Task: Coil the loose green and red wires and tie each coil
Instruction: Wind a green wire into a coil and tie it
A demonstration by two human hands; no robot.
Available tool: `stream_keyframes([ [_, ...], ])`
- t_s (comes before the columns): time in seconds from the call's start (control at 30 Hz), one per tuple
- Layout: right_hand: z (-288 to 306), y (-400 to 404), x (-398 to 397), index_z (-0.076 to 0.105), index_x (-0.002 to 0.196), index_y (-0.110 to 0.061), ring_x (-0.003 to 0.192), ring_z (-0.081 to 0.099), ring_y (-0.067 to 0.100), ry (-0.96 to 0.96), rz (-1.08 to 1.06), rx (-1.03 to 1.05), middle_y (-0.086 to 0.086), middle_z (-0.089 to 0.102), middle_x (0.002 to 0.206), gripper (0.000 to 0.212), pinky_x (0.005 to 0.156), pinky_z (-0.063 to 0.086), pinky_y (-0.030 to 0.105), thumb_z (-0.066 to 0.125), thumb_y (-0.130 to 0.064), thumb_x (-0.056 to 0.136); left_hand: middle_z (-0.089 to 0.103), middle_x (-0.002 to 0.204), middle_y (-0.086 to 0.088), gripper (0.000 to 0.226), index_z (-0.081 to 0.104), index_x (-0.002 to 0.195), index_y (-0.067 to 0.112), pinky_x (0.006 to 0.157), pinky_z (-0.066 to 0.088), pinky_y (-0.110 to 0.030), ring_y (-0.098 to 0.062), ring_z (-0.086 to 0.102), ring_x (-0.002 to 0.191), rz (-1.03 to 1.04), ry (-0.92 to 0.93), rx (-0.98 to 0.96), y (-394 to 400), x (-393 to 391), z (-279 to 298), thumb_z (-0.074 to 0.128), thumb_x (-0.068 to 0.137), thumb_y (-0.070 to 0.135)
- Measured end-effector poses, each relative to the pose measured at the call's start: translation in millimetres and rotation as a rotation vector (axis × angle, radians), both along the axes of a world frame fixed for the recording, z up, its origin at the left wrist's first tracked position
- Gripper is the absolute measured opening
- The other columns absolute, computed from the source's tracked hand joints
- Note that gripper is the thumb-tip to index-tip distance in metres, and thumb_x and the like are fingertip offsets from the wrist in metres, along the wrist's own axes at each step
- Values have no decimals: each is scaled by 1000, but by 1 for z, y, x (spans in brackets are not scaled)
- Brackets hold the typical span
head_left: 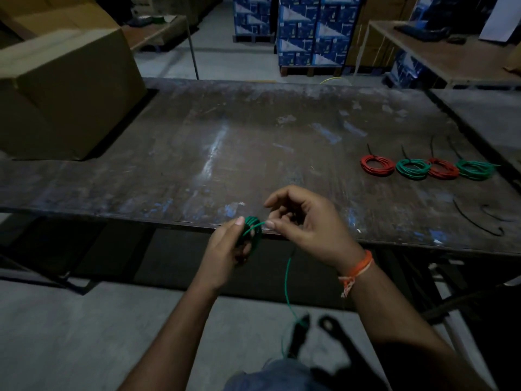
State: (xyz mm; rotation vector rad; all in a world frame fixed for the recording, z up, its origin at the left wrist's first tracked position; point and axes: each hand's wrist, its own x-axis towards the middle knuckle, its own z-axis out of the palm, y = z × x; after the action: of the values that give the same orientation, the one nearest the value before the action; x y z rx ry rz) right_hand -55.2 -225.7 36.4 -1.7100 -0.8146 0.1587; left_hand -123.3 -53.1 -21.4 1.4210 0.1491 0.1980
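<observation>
Fingers of the left hand point(225, 249) curl round a small green coil point(251, 231), gripping it just off the near edge of the worn table point(197, 142), thumb pressed on top of the loops. The right hand point(304, 221), just right of the coil, pinches the loose green wire point(287, 280) between thumb and forefinger where it leaves the coil; its other fingers are bent inward and hold nothing else. An orange thread band point(356, 270) circles the right wrist. From the pinch the wire drops below the table edge toward the floor. Far to the right on the table lie four tied coils in a row, touching or nearly so: red point(377, 165), green point(413, 169), red point(442, 169), green point(475, 169). Nearer the edge, right of the hands, lie loose black ties point(479, 221). A cardboard box point(64, 94) sits at the table's far left.
</observation>
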Motion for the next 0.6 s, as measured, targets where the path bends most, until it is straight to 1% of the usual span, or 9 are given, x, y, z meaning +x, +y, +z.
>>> stream_keyframes([
  [0.07, -8, 4, 6, 68, 100, -11, 74, 61, 1, -8, -67, -8, -1, 69, 81, 20, 69, 48, 21, 78, -2, 85, 34, 65, -7, 32, 57, 78, 18, 55, 15, -28, -14, 30, 54, -73, 10, -19, 3, -3, -1, 57, 89, 48],
  [0.1, -13, 8, 7, 69, 98, -11, 74, 61, -1, -14, -100, -7, -5, 68, 80, 18, 69, 48, 18, 78, -3, 85, 31, 62, -6, 32, 55, 77, 18, 52, 14, -25, -12, 26, 52, -120, 12, -22, 4, -4, 0, 56, 91, 47],
  [0.17, -26, 17, 8, 71, 97, -14, 75, 61, 0, -11, -144, 7, -8, 67, 81, 13, 69, 49, 21, 77, -8, 87, 27, 56, -2, 32, 53, 78, 13, 46, 15, -21, -11, 19, 48, -182, 29, -46, 6, -4, -1, 49, 95, 40],
  [0.23, -41, 25, 9, 72, 98, -18, 79, 62, 7, -25, -183, 3, -6, 66, 85, 7, 70, 52, 31, 73, -19, 91, 26, 55, 0, 30, 54, 77, 14, 45, 11, -24, -11, 15, 48, -207, 39, -143, 9, -4, -1, 47, 95, 37],
  [0.27, -48, 28, 8, 73, 99, -19, 82, 62, 10, -54, -194, -18, -3, 65, 88, 9, 74, 52, 34, 68, -25, 94, 25, 54, 2, 29, 55, 76, 15, 46, 8, -25, -10, 15, 47, -216, 42, -220, 12, -4, -1, 47, 95, 36],
  [0.37, -66, 40, -1, 69, 98, -11, 91, 58, 15, -78, -158, -102, 8, 58, 92, 35, 83, 46, 30, 45, -37, 104, 24, 51, 6, 28, 52, 78, 13, 45, 10, -21, -5, 17, 40, -234, 47, -421, 18, -4, 0, 45, 99, 30],
  [0.4, -69, 43, -7, 66, 97, -8, 89, 57, 14, -46, -146, -97, 9, 57, 91, 39, 82, 45, 30, 41, -37, 106, 25, 50, 7, 27, 49, 80, 12, 44, 12, -20, -4, 18, 38, -250, 45, -474, 20, -4, 2, 42, 100, 28],
  [0.47, -74, 50, -15, 61, 96, -8, 82, 57, 9, 24, -152, -64, 4, 60, 85, 35, 77, 46, 32, 40, -33, 108, 27, 47, 8, 27, 46, 81, 10, 42, 16, -19, -3, 22, 35, -304, 53, -582, 23, -4, 6, 35, 99, 26],
  [0.6, -73, 57, -18, 54, 87, -20, 63, 56, 6, 16, -176, -126, -5, 59, 66, 28, 64, 45, 30, 40, -28, 109, 32, 45, 10, 28, 49, 82, 11, 40, 27, -21, -3, 25, 33, -456, 150, -830, 37, -5, 6, 32, 100, 25],
])
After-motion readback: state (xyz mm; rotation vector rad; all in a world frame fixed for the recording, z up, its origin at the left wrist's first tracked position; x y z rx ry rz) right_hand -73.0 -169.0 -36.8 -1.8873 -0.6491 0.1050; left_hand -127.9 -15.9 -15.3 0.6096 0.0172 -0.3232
